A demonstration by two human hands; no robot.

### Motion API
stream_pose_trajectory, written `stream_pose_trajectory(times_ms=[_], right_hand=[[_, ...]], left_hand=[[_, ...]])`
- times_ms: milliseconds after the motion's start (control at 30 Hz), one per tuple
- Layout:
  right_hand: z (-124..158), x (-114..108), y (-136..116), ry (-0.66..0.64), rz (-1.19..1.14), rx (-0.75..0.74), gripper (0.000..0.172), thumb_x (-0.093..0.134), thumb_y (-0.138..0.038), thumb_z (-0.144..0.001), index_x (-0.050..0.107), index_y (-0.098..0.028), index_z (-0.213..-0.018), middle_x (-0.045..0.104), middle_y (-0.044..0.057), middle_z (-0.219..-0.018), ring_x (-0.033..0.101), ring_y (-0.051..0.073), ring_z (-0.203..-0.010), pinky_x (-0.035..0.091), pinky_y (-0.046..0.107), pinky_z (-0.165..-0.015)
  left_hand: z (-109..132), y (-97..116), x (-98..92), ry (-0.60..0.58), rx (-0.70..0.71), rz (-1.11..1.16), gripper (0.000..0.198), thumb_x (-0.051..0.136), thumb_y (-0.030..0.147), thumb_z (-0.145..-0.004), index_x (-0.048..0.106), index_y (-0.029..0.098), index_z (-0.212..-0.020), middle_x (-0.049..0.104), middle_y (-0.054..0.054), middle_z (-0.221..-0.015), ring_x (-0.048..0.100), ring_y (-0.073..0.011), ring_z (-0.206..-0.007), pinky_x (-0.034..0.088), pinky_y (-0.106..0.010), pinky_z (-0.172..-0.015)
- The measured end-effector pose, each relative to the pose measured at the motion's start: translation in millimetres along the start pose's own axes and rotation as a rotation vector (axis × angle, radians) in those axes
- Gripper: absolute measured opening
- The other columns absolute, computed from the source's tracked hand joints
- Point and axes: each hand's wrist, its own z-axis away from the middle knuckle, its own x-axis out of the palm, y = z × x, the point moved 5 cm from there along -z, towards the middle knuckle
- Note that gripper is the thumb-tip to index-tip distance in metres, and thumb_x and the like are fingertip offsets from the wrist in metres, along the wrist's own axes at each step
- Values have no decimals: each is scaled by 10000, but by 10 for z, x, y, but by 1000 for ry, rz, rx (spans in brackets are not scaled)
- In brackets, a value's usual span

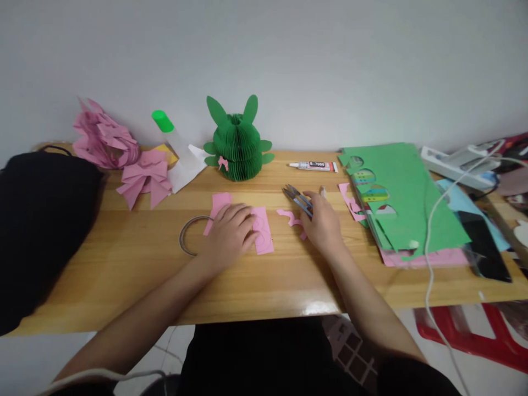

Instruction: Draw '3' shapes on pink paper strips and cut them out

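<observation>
the pink paper slip [264, 236], which carried drawn curved outlines, lay flat on the desk [247, 297], between the two hands. its long axis ran from far to near, with the near end leaning a little to the right. the left hand [231, 234] was clearly the nearer one: its fingers lay over the left side of the slip, with the thumb near that edge. their undersides were hidden, so i could not tell whether they pinched the paper or only rested there. under the same hand, on its far left side, another pink piece [220, 203] showed, and a tape roll [182, 235] stood just beside the wrist.

the right hand [324, 220] had its fingers closed around the thread snips [293, 196]. the snips lay diagonally, their points toward the far left and slightly apart from each other, so the slip was to the near left of these points, not in line with them. a wavy pink scrap [292, 220] lay between the slip and the right fingers. farther back, toward the wall, were a green honeycomb-paper rabbit [239, 146] and a b-7000 glue tube [317, 166].
</observation>
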Motion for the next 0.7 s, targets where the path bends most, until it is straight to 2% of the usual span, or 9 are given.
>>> stream_pose_trajectory(times_ms=[100, 200, 367, 433, 533, 600, 700], right_hand=[[-2, 35, -41, -7, 33, -39, 464, 480, -80, -791, 589, -143, -1238, 671, 186, -1142, 613, 337, -1088, 499, 464, -923], [1, 21, -59, 21, 70, -47, 437, 516, -113, -815, 604, -137, -1243, 652, 186, -1136, 589, 354, -1102, 477, 494, -952], [18, -53, -92, 69, -7, -135, 264, 578, -200, -827, 686, -168, -1066, 675, 159, -1053, 619, 318, -1018, 491, 456, -896], [41, -52, -130, -12, -105, -171, 229, 575, -226, -845, 690, -175, -1036, 702, 133, -995, 651, 265, -918, 504, 383, -814], [118, 3, -231, -244, -187, -182, 230, 539, -293, -904, 692, -200, -1049, 734, 69, -848, 658, 194, -729, 460, 292, -667], [185, 34, -314, -351, -118, -179, 219, 543, -356, -919, 710, -215, -911, 729, 46, -756, 637, 176, -654, 402, 274, -611], [261, 60, -436, -396, 8, -179, 246, 574, -362, -898, 679, -220, -727, 705, 35, -657, 622, 175, -624, 338, 268, -569]], left_hand=[[-6, 75, 1, -16, 62, 5, 190, 576, 272, -961, 683, 154, -1066, 682, -121, -1195, 573, -304, -1192, 436, -512, -1053], [-4, 125, -11, 29, 118, 24, 203, 526, 251, -990, 686, 150, -1062, 681, -122, -1189, 575, -284, -1175, 452, -491, -1021], [13, 117, -67, 104, 145, 46, 269, 463, 213, -1024, 703, 202, -903, 729, -28, -918, 630, -185, -906, 490, -358, -843], [20, 114, -101, 132, 151, 48, 299, 462, 214, -1029, 697, 208, -844, 726, -8, -844, 620, -168, -823, 477, -339, -791], [20, 122, -137, 164, 154, 58, 314, 487, 244, -1030, 678, 204, -784, 717, 8, -785, 605, -162, -767, 460, -335, -752], [12, 130, -142, 167, 150, 63, 306, 540, 299, -1013, 658, 194, -750, 709, 5, -766, 601, -167, -753, 455, -335, -730], [-3, 136, -129, 160, 138, 71, 279, 600, 366, -979, 658, 179, -780, 723, -19, -820, 622, -184, -789, 466, -347, -753]])
